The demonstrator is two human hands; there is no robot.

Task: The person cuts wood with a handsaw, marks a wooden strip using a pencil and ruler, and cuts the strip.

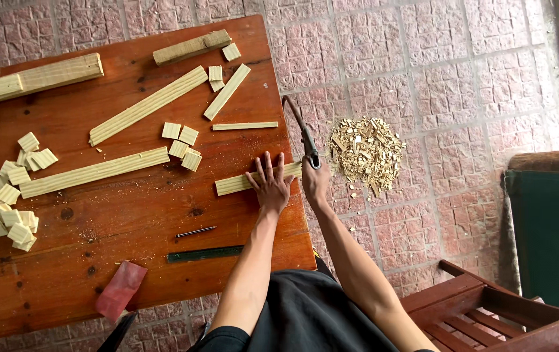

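Note:
My left hand (pixel 270 184) lies flat, fingers spread, pressing a pale wooden strip (pixel 232 184) onto the right edge of a reddish-brown wooden table (pixel 129 221). The strip's end sticks out past the table edge. My right hand (pixel 315 180) grips the dark handle of a hand saw (pixel 300 130), whose blade points away from me just beyond the table edge, next to the strip's overhanging end.
Long pale strips (pixel 146 104) and several small cut blocks (pixel 9 208) lie across the table. A pencil (pixel 196 231), a dark ruler (pixel 204 253) and a red pad (pixel 120 290) sit near the front edge. Wood offcuts (pixel 365 152) pile on the paved floor. A wooden chair (pixel 488 313) stands at right.

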